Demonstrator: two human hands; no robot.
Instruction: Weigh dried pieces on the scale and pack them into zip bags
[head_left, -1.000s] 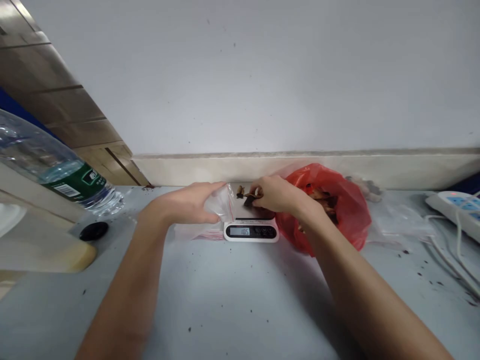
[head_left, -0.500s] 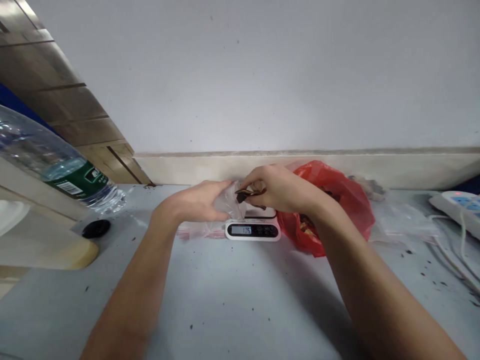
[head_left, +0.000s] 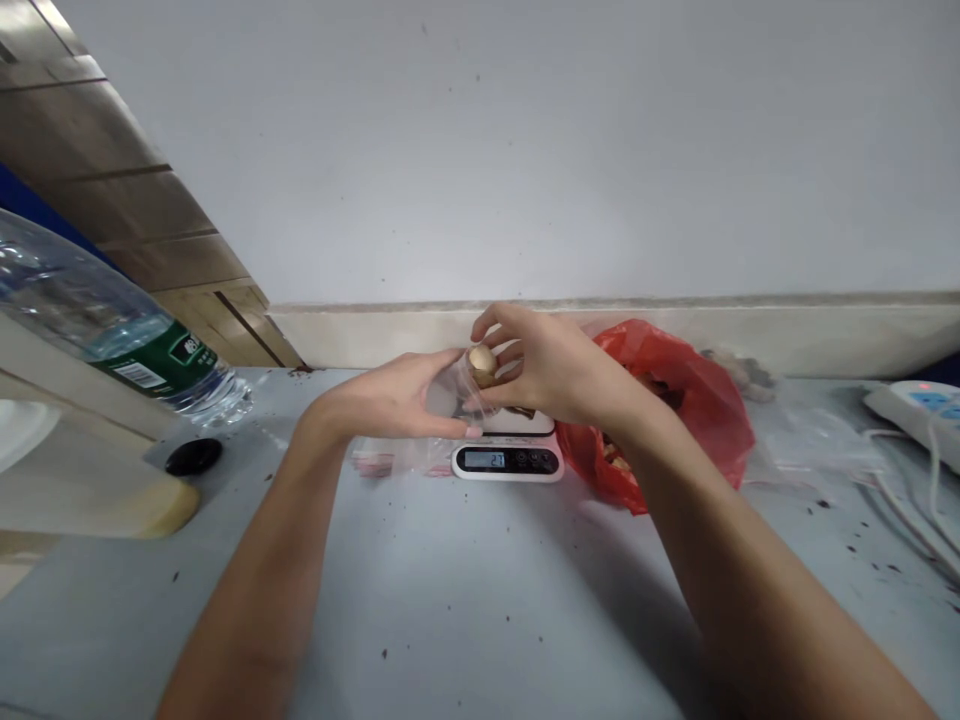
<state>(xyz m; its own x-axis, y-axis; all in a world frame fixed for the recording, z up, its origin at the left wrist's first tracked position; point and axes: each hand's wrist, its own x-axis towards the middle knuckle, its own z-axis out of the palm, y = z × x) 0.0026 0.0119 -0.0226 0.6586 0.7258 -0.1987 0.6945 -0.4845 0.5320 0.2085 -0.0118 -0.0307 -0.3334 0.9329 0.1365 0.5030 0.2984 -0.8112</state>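
Observation:
My left hand (head_left: 394, 398) is closed around a small clear plastic bag (head_left: 445, 394), its mouth facing right. My right hand (head_left: 559, 365) pinches a rounded tan dried piece (head_left: 482, 360) at the mouth of that bag; darker bits show below the fingers. Both hands are above a white kitchen scale (head_left: 555, 474), whose display reads 27, with any decimal point too small to make out. Behind the right wrist stands an open red plastic bag (head_left: 716, 425) with brown dried pieces inside, partly hidden by the forearm.
Flat zip bags (head_left: 375, 460) lie left of the scale, and more clear bags (head_left: 817, 445) lie right of the red one. A water bottle (head_left: 150, 340), a black cap (head_left: 193, 457) and a cloudy container (head_left: 97, 485) are left. A power strip (head_left: 919, 410) with cables sits right.
My right hand has risen slightly and turned, and a tan round surface now shows where dark pieces were. The scale display went from 105 to 27. My left hand has moved slightly up.

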